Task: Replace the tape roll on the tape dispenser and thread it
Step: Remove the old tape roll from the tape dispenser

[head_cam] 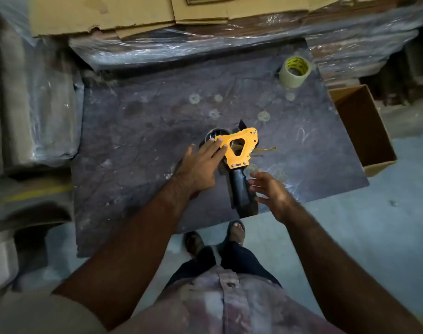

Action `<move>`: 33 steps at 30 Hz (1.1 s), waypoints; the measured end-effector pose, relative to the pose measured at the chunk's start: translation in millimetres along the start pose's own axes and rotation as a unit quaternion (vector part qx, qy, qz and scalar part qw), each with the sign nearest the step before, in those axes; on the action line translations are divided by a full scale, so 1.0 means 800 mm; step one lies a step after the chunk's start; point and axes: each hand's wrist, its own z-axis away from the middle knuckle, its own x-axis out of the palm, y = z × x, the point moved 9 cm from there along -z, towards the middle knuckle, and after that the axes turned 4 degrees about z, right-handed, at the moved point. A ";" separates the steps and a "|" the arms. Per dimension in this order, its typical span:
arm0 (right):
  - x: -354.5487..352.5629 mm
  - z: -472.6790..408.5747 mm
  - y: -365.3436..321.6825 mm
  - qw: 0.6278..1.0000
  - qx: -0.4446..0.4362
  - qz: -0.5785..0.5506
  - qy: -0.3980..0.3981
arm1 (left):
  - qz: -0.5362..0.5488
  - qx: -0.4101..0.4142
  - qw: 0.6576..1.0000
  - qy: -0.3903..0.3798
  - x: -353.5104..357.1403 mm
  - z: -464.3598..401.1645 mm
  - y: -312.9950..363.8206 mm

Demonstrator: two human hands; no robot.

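Observation:
A tape dispenser (239, 145) with a yellow frame and a black handle lies on the dark worktop (145, 131), handle toward me. Its black roll hub shows at the left end, partly under my fingers. My left hand (201, 165) rests on the dispenser's left side, fingertips touching the yellow frame and the hub. My right hand (268, 189) hovers just right of the black handle with fingers spread, holding nothing. A roll of clear tape (294, 71) with a yellow printed core stands on the far right corner of the worktop, well away from both hands.
Plastic-wrapped stacks (36, 104) border the worktop on the left and at the back, with flat cardboard (133, 13) on top. An open cardboard box (365, 131) stands at the right edge. My feet (215, 239) stand on the grey floor below the worktop's near edge.

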 end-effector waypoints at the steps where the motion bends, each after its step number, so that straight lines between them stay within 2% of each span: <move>1: -0.001 -0.004 -0.001 1.000 0.005 -0.005 -0.006 | -0.011 0.001 1.000 -0.020 0.003 -0.004 0.000; 4: 0.000 -0.018 0.005 0.998 0.041 -0.012 -0.050 | 0.010 -0.019 0.999 -0.048 0.011 -0.009 -0.002; 7: 0.008 -0.044 0.022 0.992 0.078 -0.019 -0.101 | 0.030 -0.031 0.998 -0.044 0.016 -0.007 0.000; 11: 0.026 -0.062 0.028 0.981 0.111 -0.075 -0.139 | 0.044 -0.054 0.997 -0.036 0.014 -0.009 -0.001; 17: 0.057 -0.069 0.022 0.948 0.130 -0.153 -0.246 | 0.075 -0.087 0.992 -0.052 0.025 -0.008 -0.003; 21: 0.066 -0.062 0.013 0.935 0.128 -0.145 -0.296 | 0.123 -0.120 0.985 0.035 0.022 0.012 0.002; 25: 0.064 -0.059 0.003 0.944 0.114 -0.129 -0.283 | 0.198 -0.162 0.960 0.117 0.024 0.044 0.004; 30: 0.049 -0.043 -0.017 0.951 0.081 -0.111 -0.277 | 0.286 -0.231 0.917 0.156 0.015 0.062 -0.008; 32: 0.039 -0.029 -0.031 0.951 0.061 -0.113 -0.282 | 0.371 -0.235 0.879 0.187 0.011 0.060 -0.021; 33: 0.034 -0.021 -0.039 0.948 0.052 -0.117 -0.290 | 0.436 -0.242 0.841 0.210 0.006 0.060 -0.025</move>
